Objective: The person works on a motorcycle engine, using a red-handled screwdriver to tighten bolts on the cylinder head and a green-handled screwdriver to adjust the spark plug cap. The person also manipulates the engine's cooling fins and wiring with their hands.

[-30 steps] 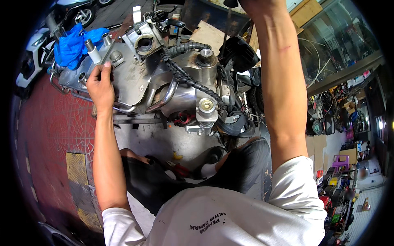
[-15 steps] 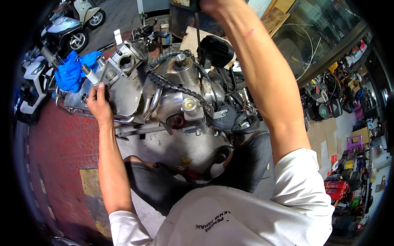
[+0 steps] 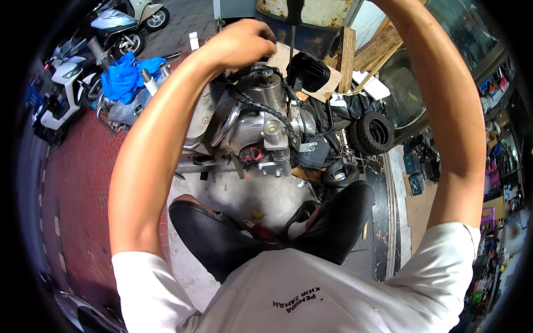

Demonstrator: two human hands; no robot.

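My left hand (image 3: 241,44) is curled above the far part of a bare-metal vehicle frame (image 3: 201,119). Its fingertips bend down and hide whatever lies beneath them. Beyond the upper edge of the picture reaches my right arm (image 3: 444,94), so that hand is out of sight. Between the arms stands a tool with a black handle (image 3: 295,11) and a thin dark shaft. Below it are a steel cylinder (image 3: 270,84), a ribbed black hose (image 3: 258,108) and a second metal cylinder (image 3: 273,132). A black finned cover (image 3: 311,72) lies to their right.
A blue plastic bag (image 3: 123,77) rests on the frame's left end. Wooden planks (image 3: 347,58), a small black tyre (image 3: 373,133) and a rusty drum (image 3: 319,11) are at the right and back. Scooters (image 3: 69,89) stand far left; workshop clutter lines the right.
My left hand has left the metal plate and swung up and right over the frame. My right hand has moved away from the black-handled tool and out past the top edge. The view has shifted slightly.
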